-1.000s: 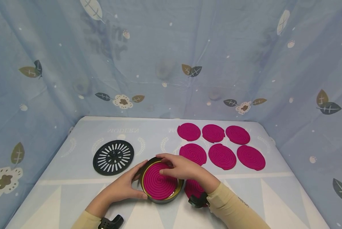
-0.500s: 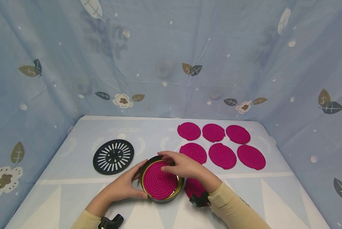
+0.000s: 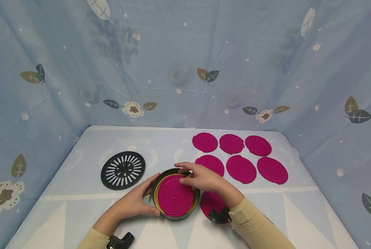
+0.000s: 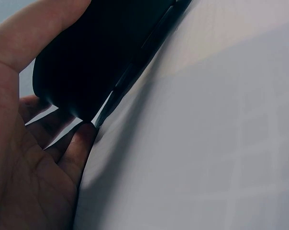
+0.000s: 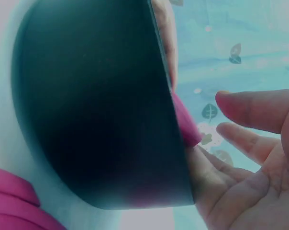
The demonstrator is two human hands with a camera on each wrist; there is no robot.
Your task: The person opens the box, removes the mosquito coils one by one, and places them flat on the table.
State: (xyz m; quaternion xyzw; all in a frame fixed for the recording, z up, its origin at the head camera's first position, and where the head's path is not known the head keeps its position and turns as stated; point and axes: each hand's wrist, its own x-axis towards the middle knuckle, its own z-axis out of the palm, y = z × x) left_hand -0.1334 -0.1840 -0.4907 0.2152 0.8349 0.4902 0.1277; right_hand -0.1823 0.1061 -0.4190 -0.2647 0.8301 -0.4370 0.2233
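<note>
In the head view, a magenta mosquito coil (image 3: 174,199) lies inside a round dark tin (image 3: 173,218) with a yellow inner rim. My left hand (image 3: 135,204) grips the tin's left side, thumb at the front and fingers round the back. Over the tin's far right edge is my right hand (image 3: 201,178), its thumb lifted apart from the coil and its fingers at the rim. The right wrist view has the tin's dark side wall (image 5: 101,105), with a bit of coil (image 5: 185,122) showing above the rim. A slotted black lid (image 3: 123,170) rests to the left.
Several more magenta coils (image 3: 241,169) lie flat in two rows at the back right. One coil (image 3: 211,204) sits right of the tin, partly under the right wrist's camera. A patterned blue curtain (image 3: 185,69) borders the table.
My right hand has drawn back a little to the upper right, its thumb coming off the coil's middle. The coil has shifted slightly right within the tin. The left hand stays put.
</note>
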